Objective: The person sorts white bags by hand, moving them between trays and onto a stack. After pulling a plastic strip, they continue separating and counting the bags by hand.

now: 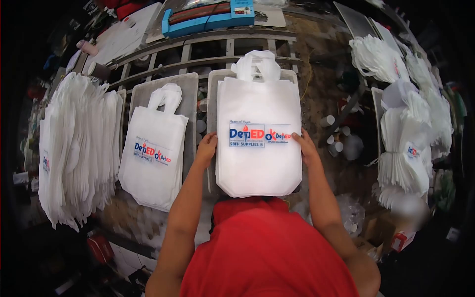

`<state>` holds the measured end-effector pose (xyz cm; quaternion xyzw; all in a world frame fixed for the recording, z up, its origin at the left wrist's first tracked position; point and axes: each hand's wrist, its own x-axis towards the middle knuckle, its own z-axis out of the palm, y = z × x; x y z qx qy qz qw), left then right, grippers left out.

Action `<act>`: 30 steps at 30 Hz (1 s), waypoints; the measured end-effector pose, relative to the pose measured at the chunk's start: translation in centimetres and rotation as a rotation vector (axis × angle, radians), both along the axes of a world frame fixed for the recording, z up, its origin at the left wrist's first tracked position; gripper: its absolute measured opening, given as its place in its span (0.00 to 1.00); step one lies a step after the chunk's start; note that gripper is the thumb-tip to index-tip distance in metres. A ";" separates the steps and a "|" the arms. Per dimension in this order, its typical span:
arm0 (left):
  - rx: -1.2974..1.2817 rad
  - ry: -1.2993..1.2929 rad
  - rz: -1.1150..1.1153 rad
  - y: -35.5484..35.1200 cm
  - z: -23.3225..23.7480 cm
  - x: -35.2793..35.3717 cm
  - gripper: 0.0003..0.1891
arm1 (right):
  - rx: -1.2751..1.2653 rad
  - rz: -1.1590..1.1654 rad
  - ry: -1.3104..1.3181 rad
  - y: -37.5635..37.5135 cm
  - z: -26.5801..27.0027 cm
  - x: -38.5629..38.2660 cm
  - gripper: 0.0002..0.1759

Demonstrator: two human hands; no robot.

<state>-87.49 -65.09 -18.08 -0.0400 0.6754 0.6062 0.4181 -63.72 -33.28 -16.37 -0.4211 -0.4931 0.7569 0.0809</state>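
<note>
In front of me a stack of white printed tote bags (259, 171) lies on a grey board (213, 106), handles pointing away. Blue and red lettering shows on the top bag. My left hand (209, 143) grips the stack's left edge, its fingertips partly hidden. On the opposite edge, my right hand (306, 145) pinches the bags, thumb on the printed face and the other fingers at the side. To the left, a smaller pile of the same bags (151, 171) rests on another grey board (190, 94).
A large bunch of white bags (79, 153) stands at far left, and tied bundles (403, 143) lie at right. Beyond the boards are a slatted wooden frame (208, 62) and a blue machine (210, 22). White cups (335, 141) sit right of my hand.
</note>
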 end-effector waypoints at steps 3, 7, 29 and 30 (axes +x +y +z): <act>0.018 -0.077 0.089 1.6 0.4 -0.1 0.28 | -0.025 -0.034 -0.044 -0.1 0.4 -0.5 0.52; -0.333 0.525 -0.061 3.3 1.5 2.8 0.32 | 0.072 -0.093 -0.244 -0.2 0.8 -2.4 0.49; -0.635 0.736 -0.592 -5.3 -0.5 0.0 0.30 | 0.507 0.159 -0.295 5.6 -5.3 4.6 0.34; -0.653 0.667 -0.584 -4.5 1.2 -0.3 0.28 | 0.385 0.165 -0.229 5.4 -6.1 4.2 0.37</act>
